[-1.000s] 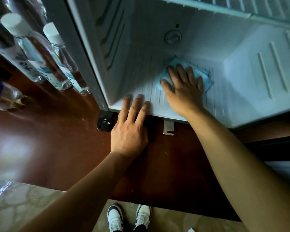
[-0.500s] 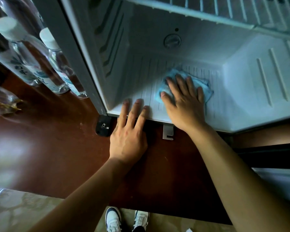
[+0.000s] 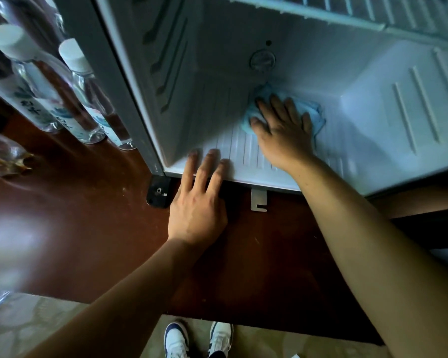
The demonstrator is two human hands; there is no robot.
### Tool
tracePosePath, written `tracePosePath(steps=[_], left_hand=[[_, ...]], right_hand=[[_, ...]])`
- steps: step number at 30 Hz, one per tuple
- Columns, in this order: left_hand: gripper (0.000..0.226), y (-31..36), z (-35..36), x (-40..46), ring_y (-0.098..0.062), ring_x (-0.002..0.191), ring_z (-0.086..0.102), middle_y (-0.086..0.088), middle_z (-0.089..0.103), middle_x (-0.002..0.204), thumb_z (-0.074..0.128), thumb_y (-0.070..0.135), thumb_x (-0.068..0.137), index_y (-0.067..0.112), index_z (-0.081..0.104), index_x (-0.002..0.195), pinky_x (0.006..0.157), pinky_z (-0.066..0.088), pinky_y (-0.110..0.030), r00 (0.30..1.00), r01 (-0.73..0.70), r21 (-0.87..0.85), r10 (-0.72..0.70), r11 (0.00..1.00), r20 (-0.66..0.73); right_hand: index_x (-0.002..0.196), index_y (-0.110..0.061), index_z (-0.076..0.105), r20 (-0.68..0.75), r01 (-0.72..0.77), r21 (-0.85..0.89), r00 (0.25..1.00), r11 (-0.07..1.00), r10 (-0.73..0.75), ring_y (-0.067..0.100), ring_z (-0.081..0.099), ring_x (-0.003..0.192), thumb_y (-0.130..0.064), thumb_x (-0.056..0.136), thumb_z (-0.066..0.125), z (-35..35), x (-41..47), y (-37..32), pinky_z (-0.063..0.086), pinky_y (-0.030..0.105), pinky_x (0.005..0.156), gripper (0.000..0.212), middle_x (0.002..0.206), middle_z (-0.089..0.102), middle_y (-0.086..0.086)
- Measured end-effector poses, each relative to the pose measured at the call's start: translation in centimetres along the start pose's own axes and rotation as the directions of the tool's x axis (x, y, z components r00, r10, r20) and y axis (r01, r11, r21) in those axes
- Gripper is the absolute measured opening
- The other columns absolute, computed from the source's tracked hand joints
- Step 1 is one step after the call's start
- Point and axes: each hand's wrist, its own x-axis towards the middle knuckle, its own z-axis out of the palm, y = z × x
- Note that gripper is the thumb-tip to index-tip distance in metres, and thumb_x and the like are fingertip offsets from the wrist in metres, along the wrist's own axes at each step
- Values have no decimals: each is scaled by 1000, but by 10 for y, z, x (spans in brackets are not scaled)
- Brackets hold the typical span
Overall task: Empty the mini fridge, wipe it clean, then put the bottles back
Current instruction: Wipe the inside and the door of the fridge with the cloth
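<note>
Blue cloth (image 3: 318, 112) is pressed flat against the ribbed floor of the mini fridge (image 3: 243, 148), near the back wall, by the right hand (image 3: 282, 133), fingers spread and straight. The wiping step is judged to be in hand. The left hand (image 3: 199, 202) is laid open, fingertips on the fridge's front lip. The bottles (image 3: 62, 99) are stood outside on the bench (image 3: 75, 215), left of the fridge. Next, unwiped floor and walls would need covering.

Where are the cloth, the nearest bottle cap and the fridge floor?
cloth (image 3: 317, 112): head view, blue edge right of the fingers.
bottle cap (image 3: 71, 54): head view, white top.
fridge floor (image 3: 246, 148): head view, bare ribbed patch.
</note>
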Motion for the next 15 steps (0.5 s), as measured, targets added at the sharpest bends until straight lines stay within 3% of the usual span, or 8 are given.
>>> tracePosePath(steps=[7, 15], left_hand=[[75, 0, 2, -3, -27, 151, 10, 0, 28, 161, 59, 7, 76, 17, 39, 148, 101, 48, -47, 1000, -2, -30, 1, 1000, -23], [78, 2, 0, -4, -29, 151, 9, -3, 27, 161, 61, 5, 75, 15, 37, 149, 105, 47, -49, 1000, 3, -31, -3, 1000, -4]], right_hand=[[150, -36, 29, -28, -8, 81, 1000, 997, 10, 19, 5, 150, -47, 100, 34, 2, -55, -5, 0, 50, 116, 51, 162, 16, -6], [152, -39, 19, 1, -48, 76, 999, 996, 49, 14, -2, 150, -49, 95, 26, 4, -83, -5, -6, 47, 117, 58, 163, 8, -9]])
